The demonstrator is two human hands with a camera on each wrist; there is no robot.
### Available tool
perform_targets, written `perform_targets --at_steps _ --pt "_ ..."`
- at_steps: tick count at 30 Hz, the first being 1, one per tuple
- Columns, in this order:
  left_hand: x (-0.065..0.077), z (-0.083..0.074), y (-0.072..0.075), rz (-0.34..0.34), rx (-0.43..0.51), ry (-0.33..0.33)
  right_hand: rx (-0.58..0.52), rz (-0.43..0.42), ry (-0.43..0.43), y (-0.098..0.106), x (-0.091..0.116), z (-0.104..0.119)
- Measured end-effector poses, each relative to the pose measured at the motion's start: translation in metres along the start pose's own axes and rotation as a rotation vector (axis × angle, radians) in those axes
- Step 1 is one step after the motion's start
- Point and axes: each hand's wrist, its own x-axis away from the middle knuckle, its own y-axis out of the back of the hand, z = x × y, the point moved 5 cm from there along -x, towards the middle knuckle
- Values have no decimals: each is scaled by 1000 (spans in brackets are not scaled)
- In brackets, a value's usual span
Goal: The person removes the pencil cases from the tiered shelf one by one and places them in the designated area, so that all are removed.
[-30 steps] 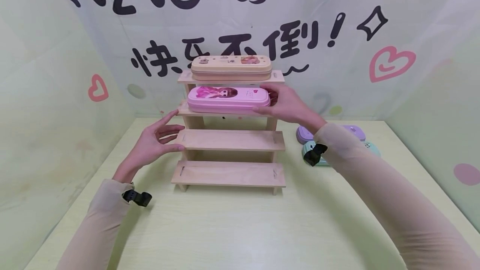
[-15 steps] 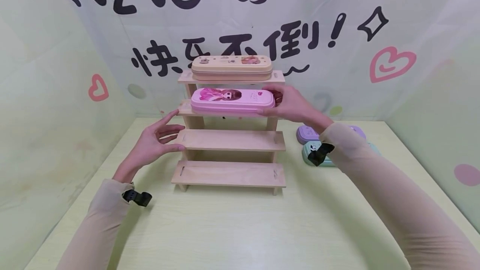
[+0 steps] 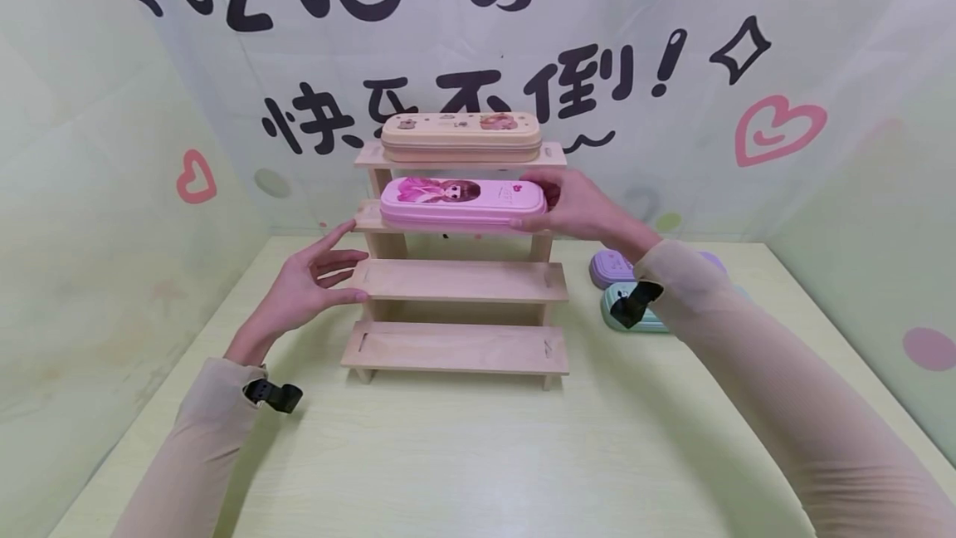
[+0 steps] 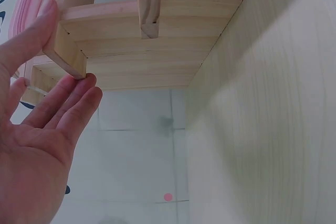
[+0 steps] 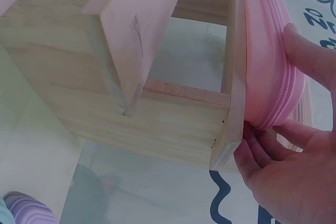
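Observation:
In the head view, a small wooden step rack (image 3: 457,279) stands on the table. My right hand (image 3: 578,204) grips the right end of a pink pencil case (image 3: 489,204) lying along its second tier from the top. The right wrist view shows the thumb on the zipped side of that pencil case (image 5: 268,45) and curled fingers round its end. My left hand (image 3: 304,285) holds the rack's left side. In the left wrist view, thumb and fingertips take a plank end (image 4: 67,53) between them. A peach pencil case (image 3: 459,138) rests on the top tier.
Right of the rack, a purple pencil case (image 3: 608,268) and a mint pencil case (image 3: 620,310) lie on the table (image 3: 463,455), partly behind my right forearm. A printed cloth backdrop (image 3: 687,156) hangs close behind the rack.
The pink pencil case and my right hand have slid slightly to the right along the tier, then stayed put over the last half second. My left hand keeps its place.

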Motion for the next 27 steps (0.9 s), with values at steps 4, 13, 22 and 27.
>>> perform_targets --at_steps 4,13,22,27 --pt "0 0 0 -1 3 4 -53 -20 -9 -1 1 -1" --pt "-1 0 -1 1 17 9 -155 -71 -10 -2 6 0" --pt "0 0 -1 0 6 14 -198 -96 34 -5 15 -3" --pt "0 0 -1 -5 4 13 -194 -107 41 -3 22 -4"
